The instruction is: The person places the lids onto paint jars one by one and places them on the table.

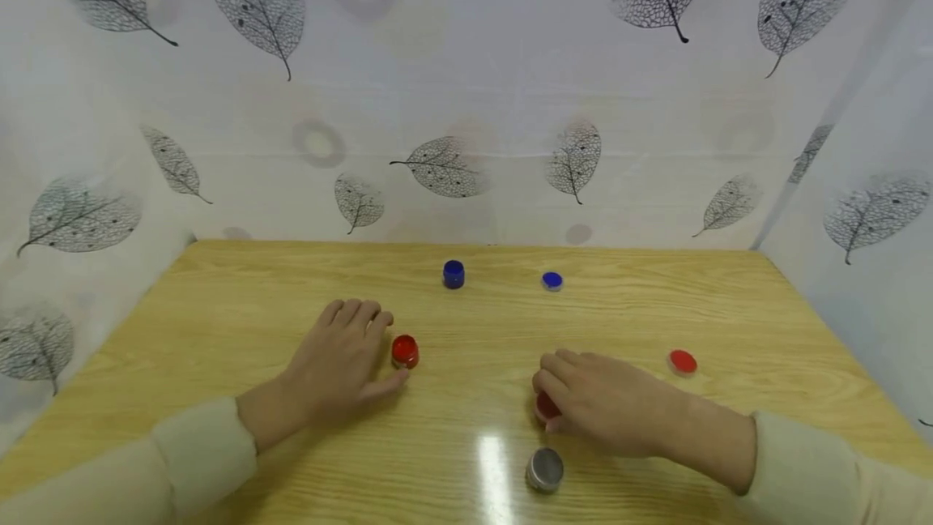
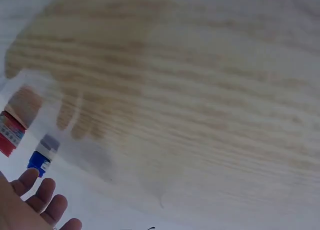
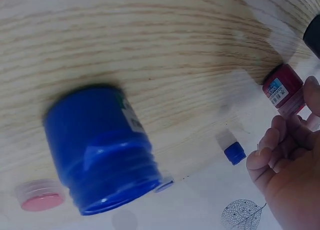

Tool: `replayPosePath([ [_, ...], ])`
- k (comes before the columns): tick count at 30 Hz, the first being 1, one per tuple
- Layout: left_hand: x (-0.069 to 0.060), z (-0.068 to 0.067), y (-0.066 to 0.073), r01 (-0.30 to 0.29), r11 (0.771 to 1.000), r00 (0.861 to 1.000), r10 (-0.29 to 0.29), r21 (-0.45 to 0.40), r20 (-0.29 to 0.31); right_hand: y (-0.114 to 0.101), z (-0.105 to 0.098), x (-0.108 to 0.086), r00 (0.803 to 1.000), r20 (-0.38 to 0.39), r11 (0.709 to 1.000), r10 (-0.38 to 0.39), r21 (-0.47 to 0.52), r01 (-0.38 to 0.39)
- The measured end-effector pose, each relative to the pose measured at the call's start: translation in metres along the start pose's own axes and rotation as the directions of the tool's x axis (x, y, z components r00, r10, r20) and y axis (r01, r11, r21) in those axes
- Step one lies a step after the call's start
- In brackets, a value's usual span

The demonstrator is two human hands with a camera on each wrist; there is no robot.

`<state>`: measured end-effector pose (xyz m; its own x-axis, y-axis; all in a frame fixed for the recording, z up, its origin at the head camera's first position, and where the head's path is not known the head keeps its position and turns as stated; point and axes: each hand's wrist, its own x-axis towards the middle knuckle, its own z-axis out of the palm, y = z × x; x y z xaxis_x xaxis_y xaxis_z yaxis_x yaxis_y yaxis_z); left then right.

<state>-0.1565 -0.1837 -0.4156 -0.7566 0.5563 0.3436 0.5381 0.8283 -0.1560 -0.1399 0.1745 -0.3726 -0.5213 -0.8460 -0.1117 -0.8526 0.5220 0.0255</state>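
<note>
Passage: table strip (image 1: 474,371) runs between red jar (image 1: 405,352) and dark red jar (image 1: 547,407) in right hand (image 1: 605,403), then between blue jar (image 1: 453,275) and blue lid (image 1: 552,281); left hand (image 1: 338,359) obstructs red jar's left side, grey-topped jar (image 1: 545,470) the right hand's near side.

a pale yellow wooden table (image 1: 729,290) with a streaky grain carries several small jars and lids, and a white glare shines on its near part. toward the far edge stand a blue jar (image 1: 453,275) and, to its right and apart from it, a blue lid (image 1: 552,281). a bright red jar (image 1: 405,352) stands left of the middle. nearer the right are a dark red jar (image 1: 548,407), partly covered, a grey-topped jar (image 1: 545,470) near it, and a red lid (image 1: 683,362). the right wrist view shows a second blue jar (image 3: 102,150).
</note>
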Motion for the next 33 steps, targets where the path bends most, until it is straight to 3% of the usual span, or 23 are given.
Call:
replayPosePath([
  [5, 0.003, 0.005, -0.007, 0.024, 0.999, 0.995, -0.019, -0.044, 0.097, 0.002, 0.001, -0.001, 1.0, 0.016, 0.999, 0.019, 0.04, -0.02],
  [12, 0.006, 0.012, -0.015, -0.008, 0.999, 0.979, 0.016, -0.041, 0.205, 0.003, 0.003, -0.008, 1.0, 0.004, 0.999, 0.03, 0.039, -0.031],
  [22, 0.01, 0.019, -0.013, 0.001, 0.996, 0.969, 0.021, -0.089, 0.245, 0.028, -0.006, -0.039, 0.985, -0.148, 0.995, 0.093, -0.03, -0.098],
  [28, 0.012, 0.022, -0.009, 0.027, 0.994, 0.964, 0.003, -0.109, 0.264, 0.058, -0.011, -0.066, 0.988, -0.129, 0.991, 0.09, -0.089, -0.102],
  [33, 0.014, 0.022, -0.005, 0.063, 0.987, 0.958, -0.017, -0.151, 0.286, 0.074, -0.013, -0.083, 0.992, -0.054, 0.992, 0.114, -0.043, -0.117],
])
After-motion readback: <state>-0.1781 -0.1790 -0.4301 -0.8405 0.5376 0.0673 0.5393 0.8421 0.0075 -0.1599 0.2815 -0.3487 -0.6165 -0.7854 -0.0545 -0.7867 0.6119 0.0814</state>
